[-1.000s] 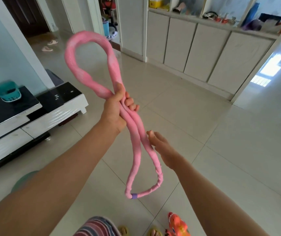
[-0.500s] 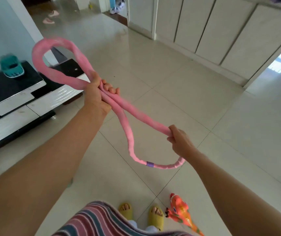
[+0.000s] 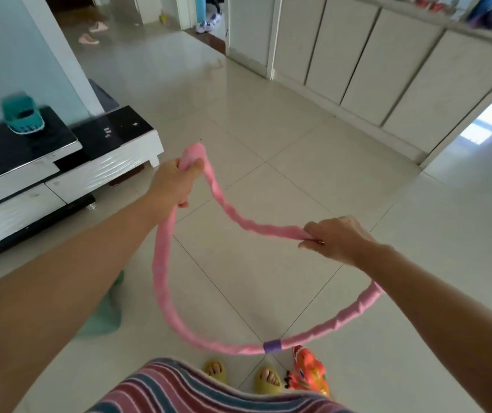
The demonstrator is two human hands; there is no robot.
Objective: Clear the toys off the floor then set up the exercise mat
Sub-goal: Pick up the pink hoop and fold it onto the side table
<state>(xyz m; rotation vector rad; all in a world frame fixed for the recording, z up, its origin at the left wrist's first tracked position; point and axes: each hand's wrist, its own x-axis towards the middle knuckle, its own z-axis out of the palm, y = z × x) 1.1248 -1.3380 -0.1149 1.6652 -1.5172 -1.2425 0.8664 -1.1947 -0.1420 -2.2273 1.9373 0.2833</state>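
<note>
A long pink fabric-covered hoop (image 3: 161,281) with a purple band hangs in the air in front of me, stretched into one wide loop. My left hand (image 3: 173,186) grips its far end, with a short pink fold sticking up above the fist. My right hand (image 3: 337,238) grips the right side of the loop, lower and nearer to me. An orange toy dinosaur (image 3: 310,372) lies on the tiled floor by my right foot. A green object (image 3: 104,314) lies on the floor under my left forearm, mostly hidden.
A low white TV cabinet with a black glass top (image 3: 60,162) stands at the left, with a teal basket (image 3: 23,116) on it. White cupboards (image 3: 387,64) line the far right wall. Slippers (image 3: 90,34) lie in the hallway behind. Bare tiles spread between.
The twisted double loop has been pulled open into one wide loop. My left hand slid to the loop's far end and my right hand moved right and away from my left.
</note>
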